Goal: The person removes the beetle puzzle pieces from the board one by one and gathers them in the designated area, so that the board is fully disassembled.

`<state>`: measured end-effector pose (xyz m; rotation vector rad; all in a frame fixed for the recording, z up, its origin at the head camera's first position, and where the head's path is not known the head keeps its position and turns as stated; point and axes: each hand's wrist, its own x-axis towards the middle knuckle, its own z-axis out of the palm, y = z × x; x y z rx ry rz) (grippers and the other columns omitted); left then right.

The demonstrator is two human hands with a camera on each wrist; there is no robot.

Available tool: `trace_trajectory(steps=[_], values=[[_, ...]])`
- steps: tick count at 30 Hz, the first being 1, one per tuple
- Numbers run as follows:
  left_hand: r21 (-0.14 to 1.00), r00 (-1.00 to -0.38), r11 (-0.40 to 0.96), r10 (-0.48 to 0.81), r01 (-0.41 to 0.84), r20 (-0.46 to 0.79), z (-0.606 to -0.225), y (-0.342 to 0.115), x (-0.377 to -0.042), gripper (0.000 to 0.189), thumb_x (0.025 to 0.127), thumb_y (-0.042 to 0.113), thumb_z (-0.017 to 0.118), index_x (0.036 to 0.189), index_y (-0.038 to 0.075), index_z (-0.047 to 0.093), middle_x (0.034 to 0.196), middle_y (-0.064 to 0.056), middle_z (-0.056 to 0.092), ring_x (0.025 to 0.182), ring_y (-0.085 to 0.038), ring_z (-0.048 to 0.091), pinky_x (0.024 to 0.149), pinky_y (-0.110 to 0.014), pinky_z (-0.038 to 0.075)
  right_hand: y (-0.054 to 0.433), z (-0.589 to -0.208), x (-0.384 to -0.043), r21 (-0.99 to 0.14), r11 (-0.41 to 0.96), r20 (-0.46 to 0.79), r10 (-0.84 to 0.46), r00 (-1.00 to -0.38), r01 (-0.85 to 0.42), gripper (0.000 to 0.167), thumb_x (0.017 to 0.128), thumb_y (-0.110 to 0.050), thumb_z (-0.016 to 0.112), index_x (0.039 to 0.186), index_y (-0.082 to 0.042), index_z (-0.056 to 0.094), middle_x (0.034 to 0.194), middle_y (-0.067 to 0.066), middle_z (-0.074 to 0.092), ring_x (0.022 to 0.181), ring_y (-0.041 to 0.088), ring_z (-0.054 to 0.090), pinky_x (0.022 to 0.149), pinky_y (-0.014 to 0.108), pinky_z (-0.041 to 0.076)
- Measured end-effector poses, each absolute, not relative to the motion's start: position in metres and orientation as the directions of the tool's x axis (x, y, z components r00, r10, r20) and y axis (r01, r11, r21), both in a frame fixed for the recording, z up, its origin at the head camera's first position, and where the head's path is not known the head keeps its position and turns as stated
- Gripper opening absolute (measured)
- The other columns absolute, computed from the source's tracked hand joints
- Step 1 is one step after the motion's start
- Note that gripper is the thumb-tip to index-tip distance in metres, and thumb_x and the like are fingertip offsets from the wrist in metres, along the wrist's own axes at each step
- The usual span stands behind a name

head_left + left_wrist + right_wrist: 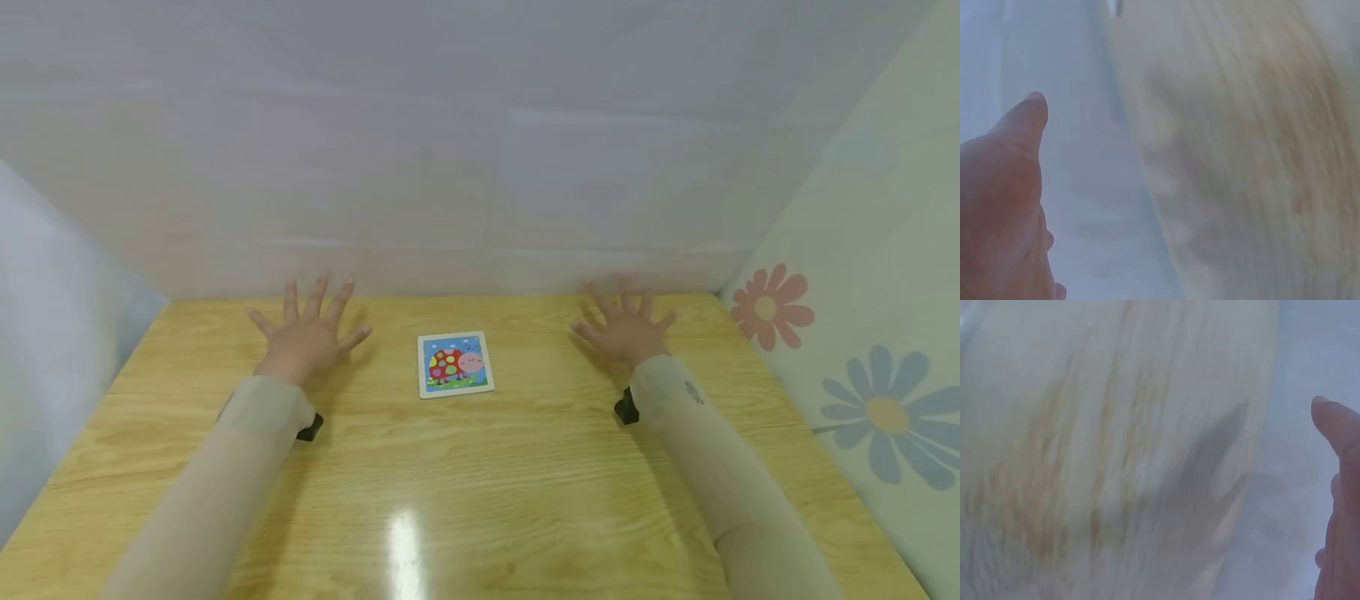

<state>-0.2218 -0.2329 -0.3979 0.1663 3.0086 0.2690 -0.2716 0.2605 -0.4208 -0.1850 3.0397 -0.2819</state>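
A square picture puzzle point(455, 364) with a pale border lies flat on the wooden table, showing a red spotted ladybug on a blue ground. To its left my left hand point(303, 342) is spread above the table's far part, fingers straight and holding nothing. My right hand point(628, 332) is spread likewise on the other side, also holding nothing. In the left wrist view the left thumb point(1025, 122) points up beside the table edge. The right wrist view catches the right thumb point(1335, 422) at its right border. Both hands are apart from the puzzle.
The wooden table point(450, 475) reaches back to a pale sheet-covered wall point(480, 167). At the right stands a wall covering with a red flower point(765, 308) and a blue flower point(888, 415). A white covering point(60, 333) hangs at the left. Light glares near the table's front.
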Motion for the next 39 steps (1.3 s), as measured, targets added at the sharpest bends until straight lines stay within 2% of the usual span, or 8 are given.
trace_trajectory(steps=[3, 12, 17, 24, 29, 33, 36, 39], values=[[0.199, -0.99, 0.974, 0.121, 0.105, -0.074, -0.395, -0.232, -0.218, 0.093, 0.091, 0.084, 0.021, 0.162, 0.034, -0.012, 0.168, -0.013, -0.019, 0.144, -0.047, -0.033, 0.085, -0.084, -0.026, 0.254, -0.417, -0.267, -0.186, 0.975, -0.081, -0.136, -0.987, -0.119, 0.089, 0.09, -0.086, 0.03, 0.163, -0.042, 0.004, 0.168, 0.015, -0.016, 0.143, 0.056, -0.026, 0.088, 0.09, -0.016], [0.242, -0.988, 0.959, 0.141, 0.151, 0.057, -0.388, -0.224, -0.204, 0.085, 0.099, 0.071, 0.035, 0.164, 0.032, -0.005, 0.17, -0.016, -0.007, 0.148, -0.044, -0.027, 0.093, -0.084, -0.022, 0.23, -0.403, -0.246, -0.219, 0.965, -0.042, -0.156, -0.987, -0.144, 0.081, 0.097, -0.073, 0.04, 0.161, -0.046, -0.001, 0.169, 0.013, -0.013, 0.146, 0.052, -0.024, 0.093, 0.088, -0.016], [0.279, -0.982, 0.944, 0.151, 0.176, 0.11, -0.39, -0.21, -0.193, 0.087, 0.099, 0.069, 0.042, 0.165, 0.028, 0.001, 0.17, -0.014, -0.003, 0.151, -0.046, -0.017, 0.097, -0.084, -0.018, 0.212, -0.406, -0.237, -0.268, 0.951, 0.028, -0.152, -0.988, -0.154, 0.08, 0.099, -0.066, 0.045, 0.162, -0.044, 0.001, 0.17, 0.009, -0.013, 0.149, 0.052, -0.017, 0.099, 0.088, -0.004], [0.323, -0.978, 0.927, 0.153, 0.192, 0.142, -0.394, -0.184, -0.183, 0.085, 0.102, 0.06, 0.048, 0.165, 0.022, 0.006, 0.17, -0.013, 0.001, 0.153, -0.045, -0.006, 0.101, -0.085, -0.008, 0.172, -0.407, -0.22, -0.423, 0.87, 0.161, -0.202, -0.966, -0.253, 0.072, 0.104, -0.046, 0.052, 0.164, -0.029, 0.016, 0.168, 0.019, 0.002, 0.149, 0.054, 0.005, 0.101, 0.083, 0.025], [0.342, -0.979, 0.918, 0.168, 0.199, 0.118, -0.402, -0.174, -0.183, 0.084, 0.103, 0.054, 0.05, 0.165, 0.02, 0.005, 0.17, -0.014, 0.003, 0.154, -0.044, -0.003, 0.104, -0.083, -0.008, 0.144, -0.413, -0.215, -0.587, 0.749, 0.209, -0.224, -0.952, -0.305, 0.067, 0.104, -0.036, 0.056, 0.161, -0.018, 0.027, 0.162, 0.021, 0.018, 0.145, 0.044, 0.022, 0.107, 0.068, 0.035], [0.367, -0.982, 0.911, 0.174, 0.19, 0.077, -0.408, -0.169, -0.181, 0.082, 0.104, 0.051, 0.051, 0.165, 0.017, 0.009, 0.17, -0.015, 0.004, 0.154, -0.043, -0.001, 0.105, -0.083, -0.005, 0.121, -0.42, -0.216, -0.707, 0.648, 0.197, -0.205, -0.959, -0.284, 0.06, 0.103, -0.028, 0.06, 0.155, -0.011, 0.037, 0.15, 0.016, 0.032, 0.137, 0.034, 0.037, 0.11, 0.053, 0.041], [0.379, -0.98, 0.904, 0.193, 0.196, 0.046, -0.412, -0.165, -0.181, 0.08, 0.104, 0.049, 0.052, 0.164, 0.014, 0.015, 0.169, -0.017, 0.01, 0.154, -0.045, 0.004, 0.106, -0.083, 0.0, 0.104, -0.421, -0.217, -0.767, 0.589, 0.172, -0.192, -0.966, -0.253, 0.057, 0.102, -0.027, 0.06, 0.153, -0.013, 0.04, 0.148, 0.012, 0.035, 0.136, 0.03, 0.04, 0.111, 0.05, 0.04], [0.394, -0.976, 0.896, 0.217, 0.205, 0.016, -0.417, -0.161, -0.181, 0.079, 0.103, 0.047, 0.054, 0.163, 0.012, 0.019, 0.168, -0.019, 0.015, 0.153, -0.045, 0.008, 0.107, -0.083, 0.005, 0.091, -0.422, -0.218, -0.797, 0.553, 0.156, -0.2, -0.967, -0.243, 0.051, 0.102, -0.027, 0.061, 0.149, -0.01, 0.047, 0.144, 0.01, 0.04, 0.131, 0.03, 0.045, 0.106, 0.048, 0.045]])
